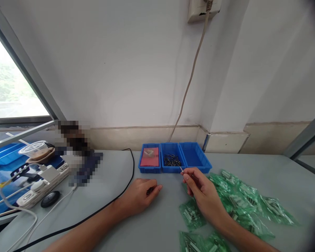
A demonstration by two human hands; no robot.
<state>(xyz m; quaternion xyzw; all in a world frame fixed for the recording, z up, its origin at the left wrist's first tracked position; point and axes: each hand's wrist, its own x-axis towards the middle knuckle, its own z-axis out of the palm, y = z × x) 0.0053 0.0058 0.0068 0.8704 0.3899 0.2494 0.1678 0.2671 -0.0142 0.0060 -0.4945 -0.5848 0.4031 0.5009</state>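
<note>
My right hand [199,190] pinches a small metal screw [181,169] between thumb and fingertips, just in front of the blue bins. My left hand [141,196] rests on the table with its fingers curled round some small dark pieces [149,190], which look like screws; most of them are hidden. The middle blue bin [172,169] holds a heap of dark screws [172,160]. In the left blue bin [150,170] lies a red card [149,159] with small pale pieces on top. A third blue bin [195,159] stands at the right end.
Several green plastic bags [241,196] of metal parts lie around my right forearm. A black cable [102,210] crosses behind my left arm. Further left are a power strip [47,183], a black mouse [50,199] and a plastic cup [36,150]. The wall [136,87] rises behind the bins.
</note>
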